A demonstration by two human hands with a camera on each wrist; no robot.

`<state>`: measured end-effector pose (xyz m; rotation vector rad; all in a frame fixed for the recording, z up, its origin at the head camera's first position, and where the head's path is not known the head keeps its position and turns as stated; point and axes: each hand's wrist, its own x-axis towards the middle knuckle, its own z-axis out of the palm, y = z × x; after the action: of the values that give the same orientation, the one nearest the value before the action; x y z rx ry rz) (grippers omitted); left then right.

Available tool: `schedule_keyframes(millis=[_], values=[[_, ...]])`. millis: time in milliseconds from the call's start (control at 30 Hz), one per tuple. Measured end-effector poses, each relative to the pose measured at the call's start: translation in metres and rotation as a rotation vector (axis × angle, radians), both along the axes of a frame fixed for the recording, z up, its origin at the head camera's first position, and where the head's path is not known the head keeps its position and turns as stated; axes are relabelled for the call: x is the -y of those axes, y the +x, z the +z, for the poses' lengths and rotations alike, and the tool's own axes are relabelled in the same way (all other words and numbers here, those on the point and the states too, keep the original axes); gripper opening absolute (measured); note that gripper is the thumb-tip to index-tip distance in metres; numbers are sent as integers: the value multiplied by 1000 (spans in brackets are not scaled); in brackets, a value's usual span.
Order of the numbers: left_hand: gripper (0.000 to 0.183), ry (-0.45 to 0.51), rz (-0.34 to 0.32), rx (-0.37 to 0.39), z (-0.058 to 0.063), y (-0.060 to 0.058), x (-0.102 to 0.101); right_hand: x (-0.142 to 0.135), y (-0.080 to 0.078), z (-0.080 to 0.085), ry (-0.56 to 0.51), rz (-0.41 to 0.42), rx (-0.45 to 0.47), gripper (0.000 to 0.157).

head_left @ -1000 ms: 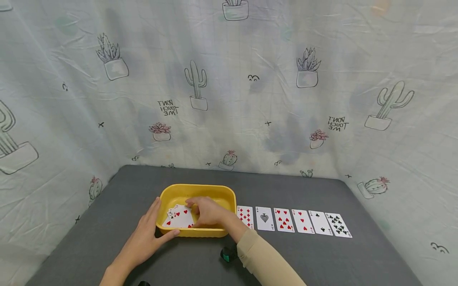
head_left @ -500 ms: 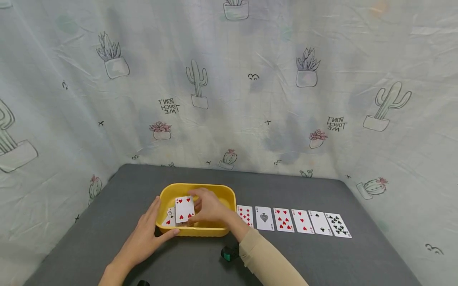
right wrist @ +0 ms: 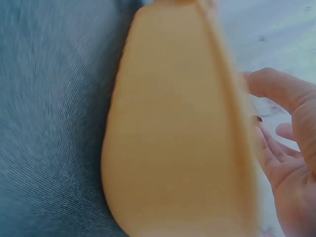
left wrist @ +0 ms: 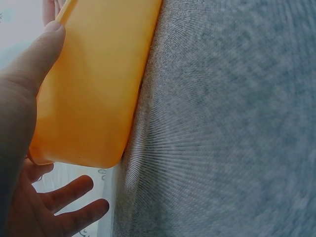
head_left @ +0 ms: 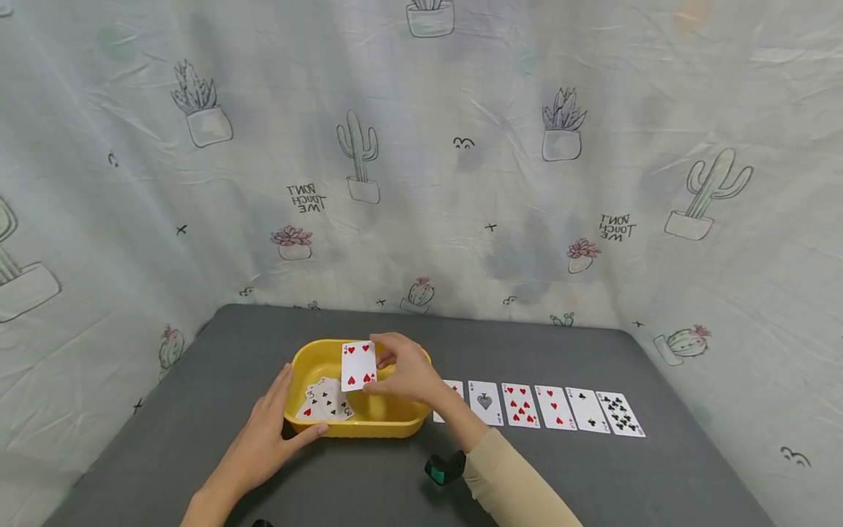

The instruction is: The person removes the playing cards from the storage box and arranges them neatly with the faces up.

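Observation:
My right hand (head_left: 408, 373) pinches a four of hearts playing card (head_left: 358, 366) by its right edge, face toward the head camera, over a yellow plastic tray (head_left: 369, 430). Inside the tray, several loose cards (head_left: 326, 400) overlap at the left, black threes among them. My left hand (head_left: 263, 428) rests around the tray's near left corner, thumb along the front and fingers along the left side. In the left wrist view the thumb (left wrist: 42, 54) touches the rim, and two fingers extend straight past the tray. In the right wrist view the tray's wall mostly hides the held card.
Right of the tray, a row of face-up cards includes an ace of spades (head_left: 486, 402) and an eight of clubs (head_left: 621, 414). A black wrist device (head_left: 445, 468) is at my right wrist. A printed curtain (head_left: 421, 183) hangs behind the grey table (head_left: 527, 483).
My right hand has picked the four of hearts from the pile and raised it up and to the right, uncovering cards beneath. The left hand has stayed at the tray.

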<state>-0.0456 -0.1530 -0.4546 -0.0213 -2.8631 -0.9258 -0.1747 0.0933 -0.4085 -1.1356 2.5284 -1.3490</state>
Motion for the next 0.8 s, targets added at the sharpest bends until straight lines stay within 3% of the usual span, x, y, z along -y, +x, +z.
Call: schedule_keyframes(millis=[233,367,467,700,800], values=[[119,6,8,-1,-3,-2,1,-44,28,25,-173,-75,-14,76],[118,16,-1,-9,-4,-1,3,-81,52,39,-238,-193,-39,76],[117,23,-11,-19,-5,-1,4,-109,69,40,-251,-265,-51,78],[117,27,-26,-19,-5,-1,2,-151,99,5,-149,-366,-73,81],[116,32,-25,-24,-5,-1,4,-158,103,-13,-114,-350,-6,82]])
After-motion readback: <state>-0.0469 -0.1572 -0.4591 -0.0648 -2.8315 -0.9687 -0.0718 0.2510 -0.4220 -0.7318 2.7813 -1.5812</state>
